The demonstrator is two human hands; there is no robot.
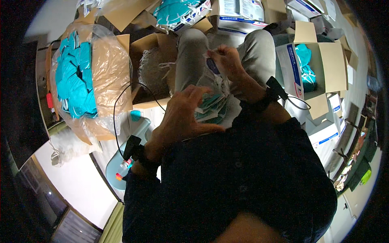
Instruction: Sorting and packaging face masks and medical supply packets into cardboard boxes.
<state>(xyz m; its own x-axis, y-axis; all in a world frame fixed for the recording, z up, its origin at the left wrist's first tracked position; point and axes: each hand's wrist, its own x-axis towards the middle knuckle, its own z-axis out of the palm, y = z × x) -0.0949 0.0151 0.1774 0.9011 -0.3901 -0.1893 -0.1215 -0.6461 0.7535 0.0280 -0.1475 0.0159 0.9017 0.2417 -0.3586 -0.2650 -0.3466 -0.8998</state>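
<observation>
A clear plastic bag (221, 87) with several teal folded face masks (212, 107) inside rests at my lap, between my thighs. My right hand (227, 62) is closed, pinching the top of the bag beside a dark blue printed patch. At the bag's left side is my left hand (178, 111), its thumb and fingers spread wide apart around the masks. Whether its fingertips press on the plastic is hard to see. Each wrist wears a dark band with a small black device and cable.
To my left, a plastic-lined carton (111, 69) holds loose teal masks (75, 77), beside an open box of white straps (152, 71). An open carton (334, 65) with teal masks stands right. More masks (174, 12) and white boxes (241, 16) lie ahead. A blue-grey stool (115, 170) is lower left.
</observation>
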